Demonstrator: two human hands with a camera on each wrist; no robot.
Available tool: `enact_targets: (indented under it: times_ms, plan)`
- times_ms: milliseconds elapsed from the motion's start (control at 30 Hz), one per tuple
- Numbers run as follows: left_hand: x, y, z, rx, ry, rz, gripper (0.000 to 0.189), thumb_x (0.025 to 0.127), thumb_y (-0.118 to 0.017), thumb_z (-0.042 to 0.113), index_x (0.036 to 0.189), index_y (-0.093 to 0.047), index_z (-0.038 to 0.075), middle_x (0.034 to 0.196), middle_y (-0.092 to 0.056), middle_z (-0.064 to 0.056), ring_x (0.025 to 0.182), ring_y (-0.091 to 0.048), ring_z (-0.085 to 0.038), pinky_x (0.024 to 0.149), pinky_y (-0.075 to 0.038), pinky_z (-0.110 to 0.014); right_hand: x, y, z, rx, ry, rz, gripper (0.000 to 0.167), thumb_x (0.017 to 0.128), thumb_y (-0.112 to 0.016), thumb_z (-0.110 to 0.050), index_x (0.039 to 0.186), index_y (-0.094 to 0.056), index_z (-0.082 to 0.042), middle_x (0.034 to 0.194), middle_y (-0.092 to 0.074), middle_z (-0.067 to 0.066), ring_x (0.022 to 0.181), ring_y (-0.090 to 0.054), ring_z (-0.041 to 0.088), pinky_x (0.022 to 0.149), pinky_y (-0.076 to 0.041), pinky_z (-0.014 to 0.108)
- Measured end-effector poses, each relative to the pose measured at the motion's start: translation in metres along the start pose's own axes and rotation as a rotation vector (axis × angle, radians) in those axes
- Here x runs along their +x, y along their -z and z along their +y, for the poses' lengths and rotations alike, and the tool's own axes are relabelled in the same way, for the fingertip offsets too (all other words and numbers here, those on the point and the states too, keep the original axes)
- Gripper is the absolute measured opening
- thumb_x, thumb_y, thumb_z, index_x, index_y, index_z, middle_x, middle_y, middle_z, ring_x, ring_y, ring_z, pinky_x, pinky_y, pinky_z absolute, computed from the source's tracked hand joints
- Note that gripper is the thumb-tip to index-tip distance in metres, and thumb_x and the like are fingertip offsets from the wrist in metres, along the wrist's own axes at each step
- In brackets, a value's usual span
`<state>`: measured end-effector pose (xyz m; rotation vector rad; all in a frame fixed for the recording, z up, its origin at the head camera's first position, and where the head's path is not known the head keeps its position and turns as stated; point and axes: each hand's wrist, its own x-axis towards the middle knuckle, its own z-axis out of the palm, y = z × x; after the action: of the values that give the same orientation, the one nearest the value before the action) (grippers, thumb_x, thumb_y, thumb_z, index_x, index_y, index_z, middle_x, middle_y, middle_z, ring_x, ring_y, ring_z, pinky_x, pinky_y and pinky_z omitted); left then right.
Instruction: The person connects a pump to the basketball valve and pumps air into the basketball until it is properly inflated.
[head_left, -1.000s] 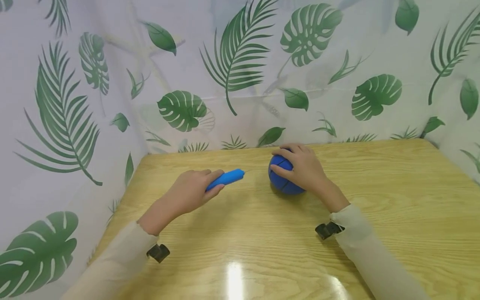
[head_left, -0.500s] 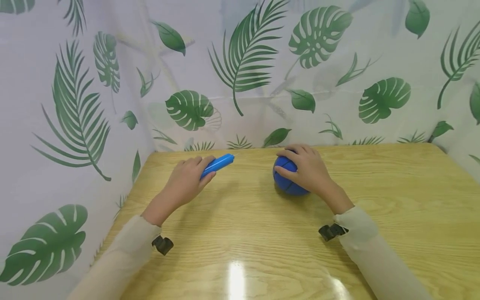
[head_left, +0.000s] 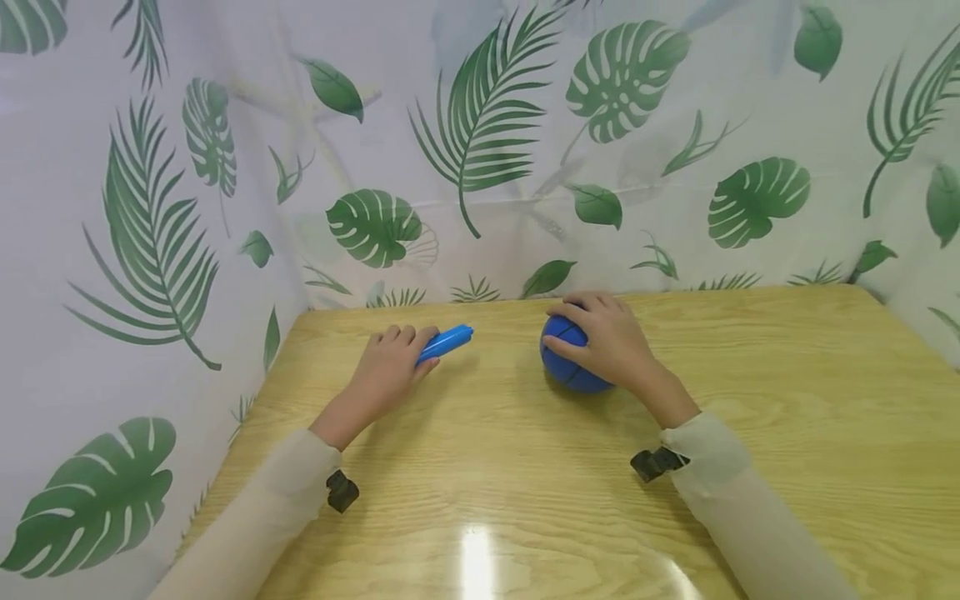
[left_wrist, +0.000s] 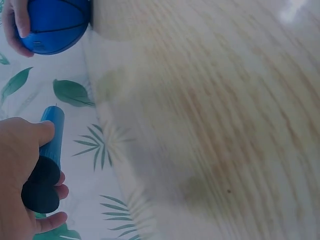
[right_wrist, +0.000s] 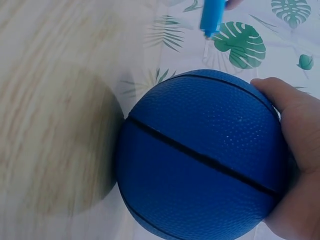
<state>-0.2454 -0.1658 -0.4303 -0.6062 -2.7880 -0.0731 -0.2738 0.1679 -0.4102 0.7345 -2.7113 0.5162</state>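
In the head view my left hand (head_left: 386, 367) grips a blue ball pump (head_left: 450, 340) above the table, its tip slanting up to the right. The left wrist view shows the pump's blue barrel (left_wrist: 55, 125) under the thumb and its dark, two-lobed handle (left_wrist: 40, 185) in the palm. From the barrel's end a thin needle (right_wrist: 206, 50) sticks out, faint in the right wrist view. My right hand (head_left: 611, 346) holds a small blue basketball (head_left: 566, 371) with black seams, fingers spread over its top and right side. A gap separates pump and ball.
The wood-grain table (head_left: 480, 467) carries a bright glare near the front. A white cloth with green leaves (head_left: 480, 208) hangs behind the table and along its sides. Black mounts (head_left: 656, 464) sit on both wrists.
The left hand with the pump has shifted left and lifted, then come slightly lower and right again. The right hand stays on the ball. The head view has shifted slightly.
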Motion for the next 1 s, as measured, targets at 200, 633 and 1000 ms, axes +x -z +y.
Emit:
enact_targets:
  times_ms: [200,633,1000]
  plan:
    - [-0.002,-0.01,-0.003,-0.026,0.027,-0.025,0.047,0.104,-0.06,0.034,0.144,-0.051,0.01,0.124,-0.065,-0.016,0.113,-0.059,-0.035,0.094,-0.049,-0.055,-0.004,-0.004,0.001,0.038,0.005,-0.004,0.051,0.094,-0.071,-0.043,0.136,-0.064,-0.014,0.143,-0.056,0.018,0.136,-0.046,0.042,0.112,-0.035,0.066]
    - [-0.002,-0.01,-0.021,-0.053,0.121,-0.082,0.047,0.106,-0.056,0.033,0.146,-0.048,0.01,0.131,-0.062,-0.018,0.12,-0.056,-0.037,0.098,-0.047,-0.057,0.0,0.006,0.002,0.077,0.038,-0.018,0.052,0.093,-0.074,-0.04,0.137,-0.063,-0.012,0.145,-0.056,0.02,0.137,-0.048,0.043,0.113,-0.036,0.066]
    - [-0.008,-0.018,-0.027,-0.076,0.113,-0.085,0.045,0.106,-0.055,0.032,0.144,-0.048,0.008,0.131,-0.062,-0.02,0.119,-0.057,-0.04,0.095,-0.048,-0.058,-0.004,0.008,0.0,0.095,0.043,-0.022,0.053,0.093,-0.075,-0.037,0.137,-0.063,-0.01,0.145,-0.054,0.02,0.137,-0.048,0.044,0.112,-0.037,0.067]
